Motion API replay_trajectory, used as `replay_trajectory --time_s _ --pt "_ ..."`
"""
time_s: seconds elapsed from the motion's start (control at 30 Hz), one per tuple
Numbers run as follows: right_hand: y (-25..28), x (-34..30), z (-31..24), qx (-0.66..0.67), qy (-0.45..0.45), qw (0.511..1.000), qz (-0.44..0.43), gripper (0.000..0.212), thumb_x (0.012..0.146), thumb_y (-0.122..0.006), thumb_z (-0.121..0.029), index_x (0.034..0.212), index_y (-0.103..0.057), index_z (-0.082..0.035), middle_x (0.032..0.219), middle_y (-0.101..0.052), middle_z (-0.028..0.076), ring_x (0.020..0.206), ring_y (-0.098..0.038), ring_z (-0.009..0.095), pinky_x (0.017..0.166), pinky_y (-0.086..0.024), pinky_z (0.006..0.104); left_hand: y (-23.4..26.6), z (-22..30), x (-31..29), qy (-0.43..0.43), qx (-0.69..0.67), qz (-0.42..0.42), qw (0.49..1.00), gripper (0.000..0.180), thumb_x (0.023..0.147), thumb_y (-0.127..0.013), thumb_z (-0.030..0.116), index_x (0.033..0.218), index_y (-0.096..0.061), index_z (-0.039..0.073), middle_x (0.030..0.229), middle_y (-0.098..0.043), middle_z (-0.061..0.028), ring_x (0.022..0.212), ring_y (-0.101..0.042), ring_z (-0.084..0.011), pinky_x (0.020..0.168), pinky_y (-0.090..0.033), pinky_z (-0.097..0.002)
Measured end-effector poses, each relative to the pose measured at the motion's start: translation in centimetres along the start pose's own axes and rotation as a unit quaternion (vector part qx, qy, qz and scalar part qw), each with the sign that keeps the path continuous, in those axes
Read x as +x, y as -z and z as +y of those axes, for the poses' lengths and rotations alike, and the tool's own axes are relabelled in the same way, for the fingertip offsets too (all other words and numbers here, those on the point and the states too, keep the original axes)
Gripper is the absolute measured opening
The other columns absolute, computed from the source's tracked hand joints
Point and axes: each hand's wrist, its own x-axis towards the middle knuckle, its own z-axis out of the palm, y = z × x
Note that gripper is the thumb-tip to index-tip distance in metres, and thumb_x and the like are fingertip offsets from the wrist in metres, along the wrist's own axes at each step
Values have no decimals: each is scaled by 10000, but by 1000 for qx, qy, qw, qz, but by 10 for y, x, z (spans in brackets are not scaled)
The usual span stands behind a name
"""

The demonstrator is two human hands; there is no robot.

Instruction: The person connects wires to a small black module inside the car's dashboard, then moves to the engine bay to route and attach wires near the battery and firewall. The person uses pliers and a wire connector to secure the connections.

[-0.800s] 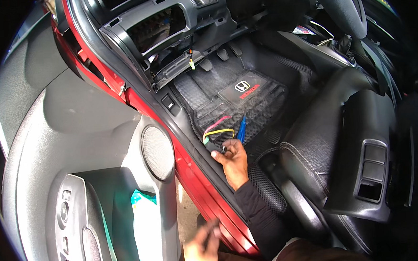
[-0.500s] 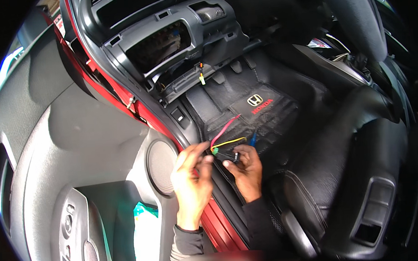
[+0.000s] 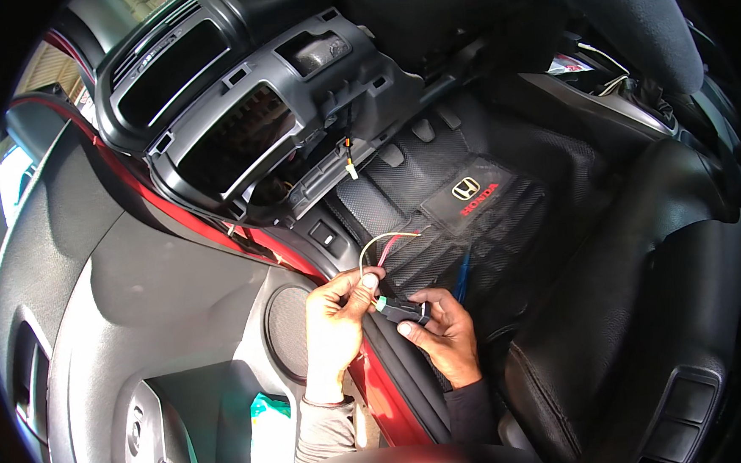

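Observation:
Above the car's door sill, my left hand (image 3: 332, 325) is closed, thumb against fingers, on thin wires beside a small green connector (image 3: 381, 303). A red wire (image 3: 385, 251) and a pale yellow wire (image 3: 364, 250) loop up from these fingers toward the floor mat. Between my hands, the connector meets the end of a small black box (image 3: 406, 311); how far it sits in the box I cannot tell. My right hand (image 3: 447, 339) grips the box between thumb and fingers, and its palm side is partly hidden.
A pale connector (image 3: 351, 171) dangles on orange and black wires below the opened dashboard panel (image 3: 313, 120). On the black floor mat (image 3: 506, 223) lies a blue slim tool (image 3: 463, 272). The open door (image 3: 179, 286) is at left, the black seat (image 3: 589, 337) at right.
The view has shifted, moving the dashboard leftward. The black box now shows clearly between my hands, its end at the green connector. My left fingers have closed on the wires, and the yellow wire arches higher.

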Motion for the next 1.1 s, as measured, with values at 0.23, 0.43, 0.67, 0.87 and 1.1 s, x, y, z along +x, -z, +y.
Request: replay_trajectory --time_s 0.23,0.43,0.67,0.87,1.1 --pt "-8 15 -20 -84 18 994 67 396 923 -733 -65 1297 -610 -24 1137 -642 64 944 -605 106 872 -497 255 12 8 -3 -21 -14 -28 999 204 984 -681 155 1065 -762 -15 933 -687 -49 737 -596 -83 680 -493 -232" --pt "3 31 -40 -69 124 985 100 522 916 -720 26 1404 -538 -3 1261 -610 100 989 -623 95 837 -526 211 14 38 8 -20 46 -96 994 189 962 -702 127 1052 -766 -26 925 -684 -66 740 -608 -95 685 -496 -237" --pt "2 21 -40 -44 115 979 164 146 940 -711 -5 1082 -711 30 900 -696 39 792 -625 83 734 -524 229 10 46 4 53 69 -161 983 171 964 -681 70 1056 -753 -55 824 -691 -44 707 -596 -90 679 -496 -235" --pt "14 16 -34 -106 103 968 205 138 928 -729 -10 1062 -711 21 831 -680 14 750 -601 67 705 -490 208 21 26 6 93 53 -162 981 193 949 -697 57 1108 -757 -35 803 -691 -17 659 -557 -64 631 -481 -222" --pt "18 20 -22 -61 141 965 212 103 945 -720 -49 1034 -717 5 854 -686 15 760 -588 46 720 -483 197 34 -4 13 84 -31 -77 993 233 915 -680 -30 1139 -744 -31 812 -726 -39 669 -604 -77 642 -503 -220"
